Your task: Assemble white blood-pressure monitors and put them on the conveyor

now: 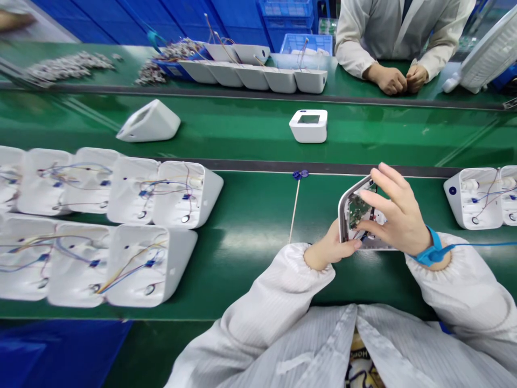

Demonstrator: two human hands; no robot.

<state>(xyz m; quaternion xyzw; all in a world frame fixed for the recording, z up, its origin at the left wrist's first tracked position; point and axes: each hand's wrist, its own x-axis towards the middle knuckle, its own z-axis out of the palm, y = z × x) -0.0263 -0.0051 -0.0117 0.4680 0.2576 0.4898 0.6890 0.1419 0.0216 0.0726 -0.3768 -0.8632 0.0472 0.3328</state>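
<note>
A green worktop point(250, 237) is seen under bright factory light, with a green conveyor belt point(242, 126) running beyond it and blue crates point(283, 16) stacked at the back. A white housing panel point(355, 215) is held just above the worktop, stood on edge and tilted, its open inner face with a green circuit board point(357, 209) turned toward the right hand; its long axis runs roughly up and away from the wearer. The left hand point(329, 249) is clenched around the panel's lower edge, and the right hand point(398, 213) is closed on its upper right side, fingers spread over the board. A blue wrist strap point(432, 249) with a coiled lead is worn just behind the right grip. Far to the left of the grip, open white shells point(133, 231) with coloured wires are laid in two rows; to its right, more wired shells point(474, 196) are parked. Beyond the grip, a closed white unit point(309, 125) and a wedge-shaped casing point(149, 122) are carried on the belt. Across the belt, another person's hands point(398, 79) are rested on the far bench. No writing on the panel can be read.
</note>
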